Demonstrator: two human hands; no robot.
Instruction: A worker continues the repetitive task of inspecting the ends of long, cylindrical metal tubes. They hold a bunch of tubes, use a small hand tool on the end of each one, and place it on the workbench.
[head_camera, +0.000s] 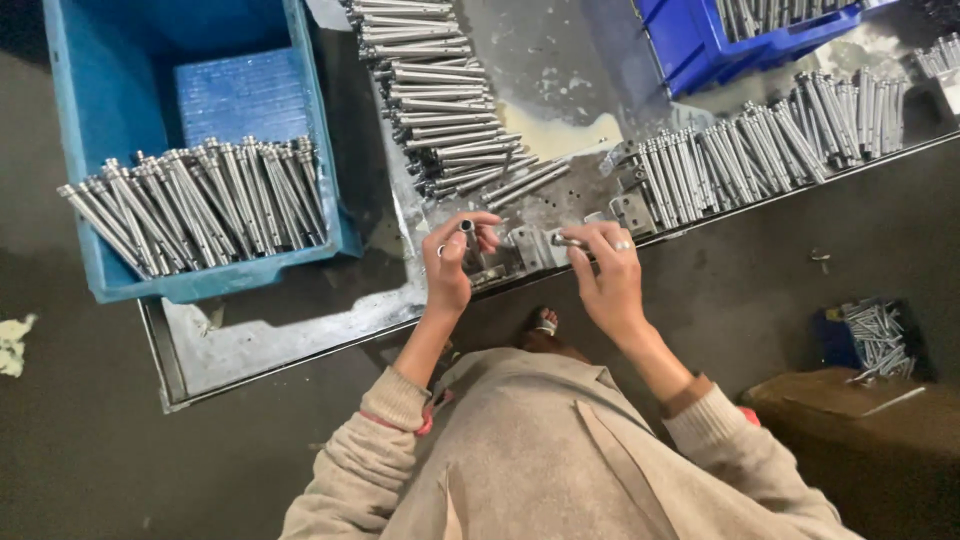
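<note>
Steel is everywhere at the worn metal table (300, 340): nearest the person, the left hand (452, 262) pinches a short metal tube (468, 236) held nearly upright, while the right hand (607, 270) closes its fingers on a small pin (566, 241) lying crosswise, its tip pointing left toward the tube, the two hands close together. Beyond them smooth grey rods (440, 110) lie in rows, and farther left more rods (200, 205) rest across a blue plastic bin (110, 110).

Beige knit sleeves with ribbed cuffs, ring on right hand (612, 272), sandalled foot
</note>
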